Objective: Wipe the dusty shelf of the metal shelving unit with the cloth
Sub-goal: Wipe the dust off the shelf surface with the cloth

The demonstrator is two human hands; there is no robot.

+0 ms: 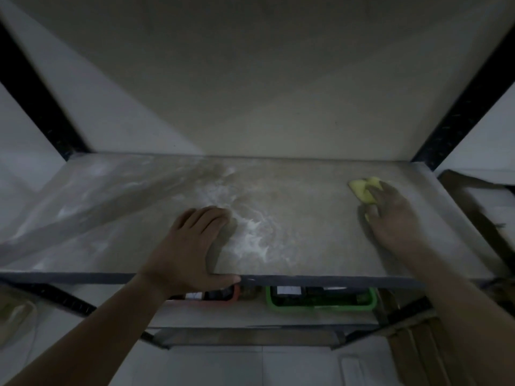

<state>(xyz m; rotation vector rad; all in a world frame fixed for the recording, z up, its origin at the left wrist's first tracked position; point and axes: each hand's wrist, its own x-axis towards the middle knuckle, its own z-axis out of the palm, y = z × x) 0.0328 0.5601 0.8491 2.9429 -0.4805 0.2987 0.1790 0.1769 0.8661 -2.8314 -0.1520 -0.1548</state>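
Note:
The grey shelf [301,218] of the metal shelving unit lies in front of me, with white dust smeared across its middle and left part. My right hand [390,215] presses a yellow cloth [362,190] flat on the shelf near the back right corner, fingers spread over it. My left hand [192,246] rests palm down on the shelf near the front edge, thumb hooked over the edge, fingers beside the dust patch.
Black uprights [459,107] frame the unit at left and right. On the lower shelf stand a green bin [320,305] and an orange-rimmed bin [217,298]. Cardboard [418,352] leans at the lower right. A wall closes the back.

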